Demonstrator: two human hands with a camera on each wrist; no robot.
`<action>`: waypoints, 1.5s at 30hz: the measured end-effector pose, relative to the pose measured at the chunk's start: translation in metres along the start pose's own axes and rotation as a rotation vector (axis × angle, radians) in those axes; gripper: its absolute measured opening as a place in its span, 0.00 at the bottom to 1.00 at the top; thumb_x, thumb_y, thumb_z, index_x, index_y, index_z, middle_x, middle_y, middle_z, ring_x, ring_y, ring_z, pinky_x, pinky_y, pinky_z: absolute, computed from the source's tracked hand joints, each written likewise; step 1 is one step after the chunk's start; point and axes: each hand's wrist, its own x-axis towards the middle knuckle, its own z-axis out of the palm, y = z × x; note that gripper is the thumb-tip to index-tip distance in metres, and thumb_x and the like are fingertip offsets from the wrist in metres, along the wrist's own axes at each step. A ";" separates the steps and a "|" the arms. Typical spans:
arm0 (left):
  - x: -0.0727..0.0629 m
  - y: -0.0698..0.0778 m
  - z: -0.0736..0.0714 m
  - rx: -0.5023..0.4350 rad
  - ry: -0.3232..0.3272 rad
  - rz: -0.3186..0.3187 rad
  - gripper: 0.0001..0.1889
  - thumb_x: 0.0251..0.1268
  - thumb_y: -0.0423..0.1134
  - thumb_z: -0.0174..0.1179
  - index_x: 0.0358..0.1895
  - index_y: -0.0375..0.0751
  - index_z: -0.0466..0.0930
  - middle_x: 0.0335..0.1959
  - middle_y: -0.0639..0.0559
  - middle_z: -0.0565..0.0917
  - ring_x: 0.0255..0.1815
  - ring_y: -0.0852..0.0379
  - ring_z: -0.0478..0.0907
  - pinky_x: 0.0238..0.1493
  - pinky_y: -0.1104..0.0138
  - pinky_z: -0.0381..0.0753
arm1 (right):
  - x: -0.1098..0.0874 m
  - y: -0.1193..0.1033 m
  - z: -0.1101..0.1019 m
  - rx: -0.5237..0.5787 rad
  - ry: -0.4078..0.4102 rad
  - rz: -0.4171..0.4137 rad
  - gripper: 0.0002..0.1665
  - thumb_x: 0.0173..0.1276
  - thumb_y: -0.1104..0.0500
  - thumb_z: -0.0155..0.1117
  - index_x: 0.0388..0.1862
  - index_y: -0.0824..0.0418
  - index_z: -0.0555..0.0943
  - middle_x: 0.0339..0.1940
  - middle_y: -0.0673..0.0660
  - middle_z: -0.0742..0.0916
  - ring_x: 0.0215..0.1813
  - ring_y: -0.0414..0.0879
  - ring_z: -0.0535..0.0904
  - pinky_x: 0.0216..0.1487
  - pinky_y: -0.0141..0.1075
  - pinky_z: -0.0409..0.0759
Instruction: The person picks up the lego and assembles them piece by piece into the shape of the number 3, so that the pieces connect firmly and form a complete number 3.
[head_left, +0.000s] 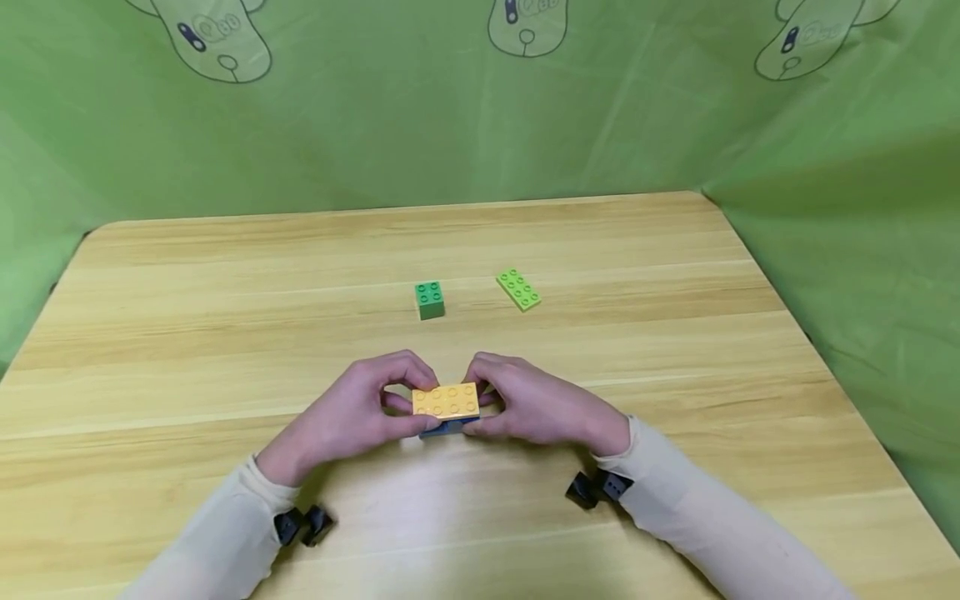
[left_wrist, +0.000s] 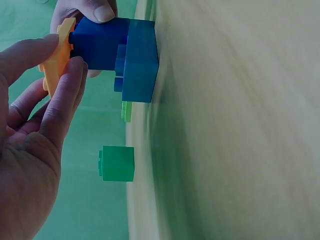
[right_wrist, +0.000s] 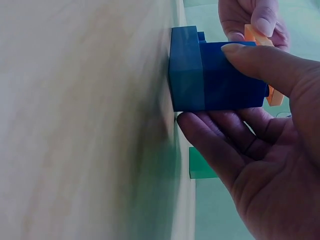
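Orange plate point(head_left: 446, 402), one: studs up, raised above the table point(head_left: 225, 308); pinched at its left end between the thumb and fingers of the left hand point(head_left: 363, 408). Tilted at the top studs of the dark blue brick, a gap showing between; exact contact cannot be told.

Dark blue brick point(left_wrist: 102, 45), one: clamped in the right hand point(head_left: 536, 404), thumb on one side face, fingers along the opposite.

Blue brick point(left_wrist: 140, 62), one: beneath the dark one, offset, some studs exposed.

Green brick point(head_left: 430, 302), one: on the table, beyond both hands.

Lime plate point(head_left: 518, 289), one: flat on the table, right of the green brick.
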 end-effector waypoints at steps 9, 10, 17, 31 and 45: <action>0.000 0.006 0.001 0.056 -0.008 0.013 0.13 0.51 0.23 0.72 0.38 0.37 0.80 0.45 0.47 0.80 0.41 0.54 0.81 0.40 0.66 0.85 | 0.001 0.001 0.000 0.005 -0.004 -0.019 0.18 0.60 0.57 0.76 0.41 0.58 0.75 0.41 0.47 0.80 0.44 0.42 0.77 0.45 0.33 0.81; 0.000 0.006 0.001 0.059 -0.008 0.015 0.13 0.51 0.23 0.72 0.38 0.37 0.80 0.44 0.48 0.80 0.42 0.54 0.81 0.40 0.66 0.85 | 0.001 0.001 0.000 0.003 -0.002 -0.018 0.18 0.60 0.57 0.76 0.41 0.57 0.75 0.41 0.47 0.80 0.44 0.42 0.77 0.45 0.33 0.81; 0.001 0.010 0.003 0.076 -0.016 0.010 0.13 0.51 0.22 0.71 0.38 0.36 0.81 0.41 0.49 0.79 0.42 0.54 0.82 0.39 0.67 0.85 | 0.000 0.002 0.001 -0.004 0.000 -0.016 0.18 0.60 0.56 0.76 0.42 0.57 0.76 0.41 0.46 0.79 0.43 0.41 0.77 0.45 0.32 0.81; 0.002 0.012 0.001 0.065 -0.034 -0.033 0.11 0.53 0.24 0.71 0.38 0.37 0.82 0.42 0.49 0.79 0.40 0.56 0.83 0.39 0.67 0.85 | -0.012 -0.001 -0.007 -0.079 -0.022 -0.074 0.38 0.66 0.36 0.64 0.69 0.55 0.73 0.58 0.40 0.79 0.58 0.34 0.73 0.61 0.35 0.72; 0.001 0.011 0.001 0.044 -0.026 -0.037 0.12 0.53 0.24 0.71 0.40 0.35 0.83 0.43 0.49 0.79 0.40 0.54 0.84 0.39 0.67 0.85 | -0.012 0.007 -0.001 0.233 0.036 -0.193 0.28 0.70 0.55 0.66 0.68 0.56 0.75 0.62 0.48 0.79 0.62 0.42 0.76 0.61 0.40 0.76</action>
